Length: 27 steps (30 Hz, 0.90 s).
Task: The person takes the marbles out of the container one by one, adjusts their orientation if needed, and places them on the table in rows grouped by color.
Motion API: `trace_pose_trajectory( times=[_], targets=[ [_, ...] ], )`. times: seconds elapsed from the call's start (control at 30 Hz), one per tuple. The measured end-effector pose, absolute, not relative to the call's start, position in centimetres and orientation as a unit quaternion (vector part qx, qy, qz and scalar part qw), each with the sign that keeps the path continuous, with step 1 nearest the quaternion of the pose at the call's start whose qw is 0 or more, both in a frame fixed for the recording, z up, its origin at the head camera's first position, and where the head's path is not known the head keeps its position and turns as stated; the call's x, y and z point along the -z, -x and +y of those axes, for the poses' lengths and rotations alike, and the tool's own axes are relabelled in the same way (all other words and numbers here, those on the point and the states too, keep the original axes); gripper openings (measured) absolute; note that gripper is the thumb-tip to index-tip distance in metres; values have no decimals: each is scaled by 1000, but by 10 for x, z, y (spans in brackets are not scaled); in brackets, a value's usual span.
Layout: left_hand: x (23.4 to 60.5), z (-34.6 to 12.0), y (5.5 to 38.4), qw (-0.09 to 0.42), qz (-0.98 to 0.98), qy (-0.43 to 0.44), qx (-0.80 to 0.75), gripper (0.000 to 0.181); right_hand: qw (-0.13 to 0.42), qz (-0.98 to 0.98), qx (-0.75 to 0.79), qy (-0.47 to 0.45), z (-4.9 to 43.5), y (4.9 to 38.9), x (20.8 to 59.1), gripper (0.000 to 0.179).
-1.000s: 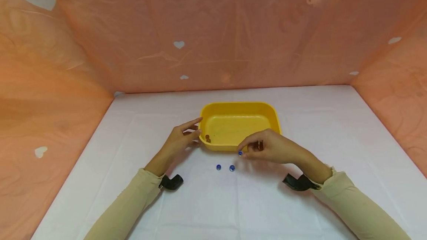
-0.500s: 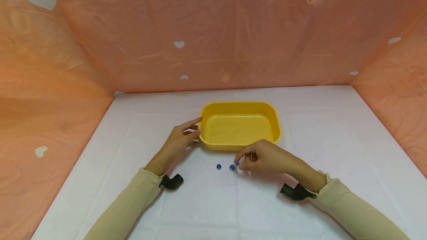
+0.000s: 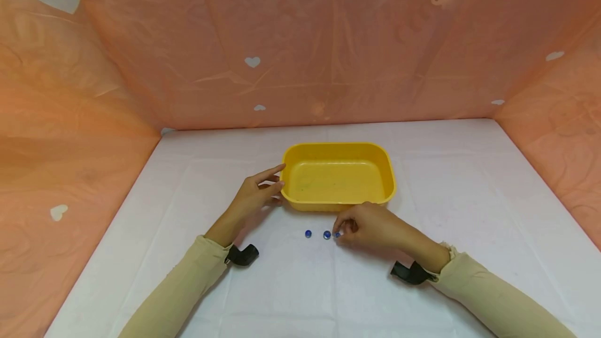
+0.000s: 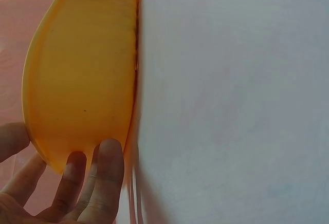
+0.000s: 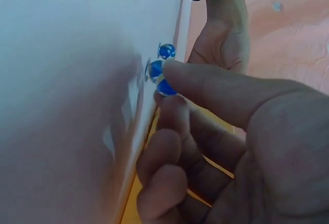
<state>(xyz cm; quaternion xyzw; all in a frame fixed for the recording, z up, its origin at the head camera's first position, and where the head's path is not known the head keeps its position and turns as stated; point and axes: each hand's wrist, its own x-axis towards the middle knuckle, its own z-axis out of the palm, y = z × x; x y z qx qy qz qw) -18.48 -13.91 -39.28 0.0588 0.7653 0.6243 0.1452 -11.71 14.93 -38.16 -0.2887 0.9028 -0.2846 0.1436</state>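
Observation:
My right hand pinches a blue glass marble between thumb and index finger, low at the white tabletop. Just left of it lies a second blue marble; whether the two touch I cannot tell. A third blue marble sits farther left, apart from them. Behind the row stands a yellow plastic tub. Against its left end rests my left hand, with fairly straight fingers on the outer wall and rim, as the left wrist view also shows.
A white cloth covers the table. Orange sheeting with pale hearts stands along the back and both sides. On each wrist sits a black camera mount, the left one and the right one.
My right hand has come down toward the table with its marble, ending beside the other two. Two small brown spots in the tub's front left corner are no longer visible. The left hand stays put.

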Motion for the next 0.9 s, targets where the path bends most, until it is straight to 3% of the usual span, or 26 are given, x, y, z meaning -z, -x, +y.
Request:
trace_pose_trajectory(
  times=[0.57, 0.73, 0.9],
  targets=[
    [390, -139, 184, 148, 772, -50, -617, 52, 96, 941, 200, 256, 155, 109, 384, 13],
    [391, -139, 185, 153, 769, -47, -619, 51, 108, 933, 212, 272, 161, 110, 371, 24],
    [392, -139, 185, 152, 769, -46, -619, 51, 90, 910, 285, 287, 163, 116, 350, 24]
  ],
)
